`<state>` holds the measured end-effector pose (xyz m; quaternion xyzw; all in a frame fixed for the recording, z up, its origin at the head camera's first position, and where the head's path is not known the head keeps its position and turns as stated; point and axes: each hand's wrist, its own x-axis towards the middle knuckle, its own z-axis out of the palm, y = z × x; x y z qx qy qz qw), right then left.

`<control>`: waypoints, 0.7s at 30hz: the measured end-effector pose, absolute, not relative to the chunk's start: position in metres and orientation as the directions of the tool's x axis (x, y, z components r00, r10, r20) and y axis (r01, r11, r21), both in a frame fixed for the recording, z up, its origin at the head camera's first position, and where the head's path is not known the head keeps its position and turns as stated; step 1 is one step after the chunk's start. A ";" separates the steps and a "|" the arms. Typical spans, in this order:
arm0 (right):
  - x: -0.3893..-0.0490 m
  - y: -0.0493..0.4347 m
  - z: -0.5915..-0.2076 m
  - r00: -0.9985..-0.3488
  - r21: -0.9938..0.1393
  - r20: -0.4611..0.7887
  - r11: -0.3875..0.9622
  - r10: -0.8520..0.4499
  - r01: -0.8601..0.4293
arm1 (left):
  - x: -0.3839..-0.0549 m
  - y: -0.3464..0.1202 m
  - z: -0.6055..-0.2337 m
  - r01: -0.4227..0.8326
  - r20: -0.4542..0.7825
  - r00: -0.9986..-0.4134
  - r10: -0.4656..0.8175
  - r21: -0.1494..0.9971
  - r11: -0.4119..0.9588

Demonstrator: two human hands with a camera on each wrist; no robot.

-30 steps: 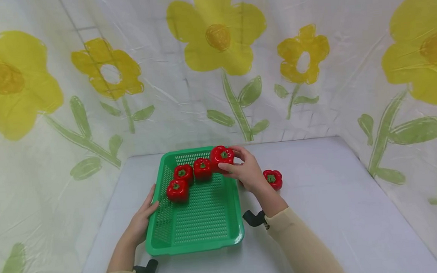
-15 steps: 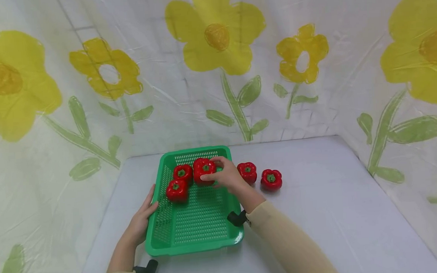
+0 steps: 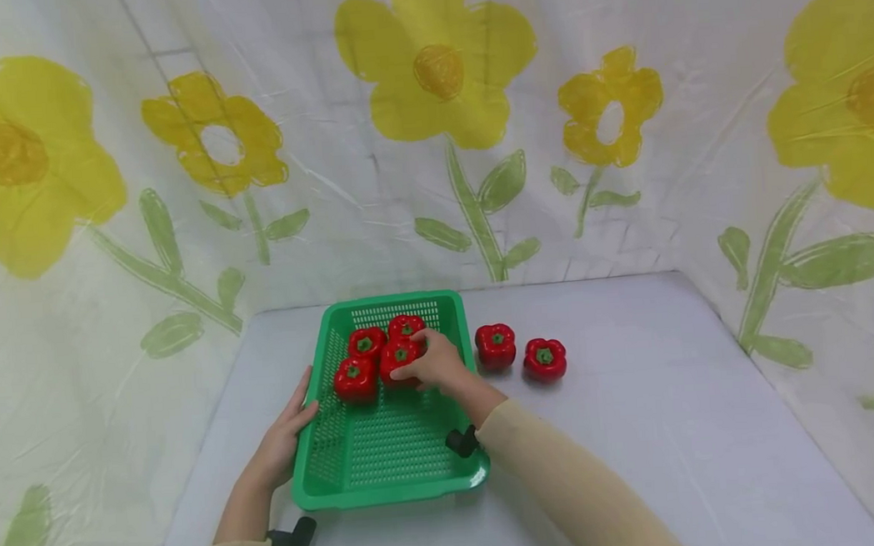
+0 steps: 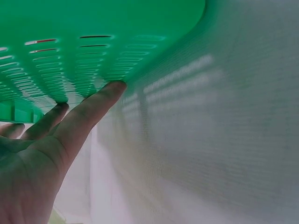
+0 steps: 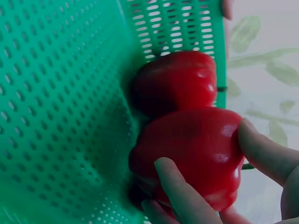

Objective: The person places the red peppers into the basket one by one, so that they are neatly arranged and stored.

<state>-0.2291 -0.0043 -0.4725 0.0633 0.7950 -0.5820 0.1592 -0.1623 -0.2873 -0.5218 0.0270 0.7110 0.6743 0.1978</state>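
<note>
Right hand [image 3: 435,365] grips a red pepper [image 3: 399,357] inside the green basket [image 3: 389,476], at its 12 o'clock end, touching the pepper at 9 o'clock [image 3: 355,379]. Two more basket peppers [image 3: 366,342] sit behind. Left hand [image 3: 282,445], fingers straight, presses the basket's 9 o'clock wall. Two table peppers [image 3: 496,344] lie at 3 o'clock.

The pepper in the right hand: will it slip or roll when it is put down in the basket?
The pepper looks glossy, so it may slip a little between the right hand's fingers. Its lobed, rounded body could rock or roll, but it touches a neighbour pepper on the basket floor, which probably steadies it.
</note>
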 end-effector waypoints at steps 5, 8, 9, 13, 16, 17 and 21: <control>-0.229 -0.009 -0.477 -0.940 -0.889 -0.331 0.359 -0.077 0.284 | -0.163 -0.287 -0.522 -0.226 -0.244 -0.923 0.298 0.970 0.094; -0.229 -0.010 -0.481 -0.940 -0.883 -0.332 0.379 -0.085 0.277 | -0.162 -0.287 -0.523 -0.231 -0.248 -0.923 0.295 0.969 0.094; -0.229 -0.010 -0.482 -0.939 -0.882 -0.331 0.383 -0.090 0.274 | -0.162 -0.286 -0.523 -0.232 -0.249 -0.922 0.296 0.968 0.093; -0.229 -0.011 -0.485 -0.941 -0.881 -0.323 0.394 -0.100 0.261 | -0.162 -0.286 -0.523 -0.221 -0.239 -0.922 0.304 0.971 0.094; -0.228 -0.012 -0.485 -0.942 -0.879 -0.319 0.403 -0.102 0.254 | -0.162 -0.286 -0.522 -0.208 -0.228 -0.924 0.307 0.973 0.097; -0.228 -0.012 -0.484 -0.943 -0.877 -0.318 0.408 -0.102 0.252 | -0.162 -0.286 -0.521 -0.205 -0.225 -0.925 0.306 0.974 0.097; -0.228 -0.012 -0.483 -0.943 -0.868 -0.316 0.431 -0.100 0.245 | -0.162 -0.287 -0.520 -0.206 -0.225 -0.925 0.305 0.974 0.095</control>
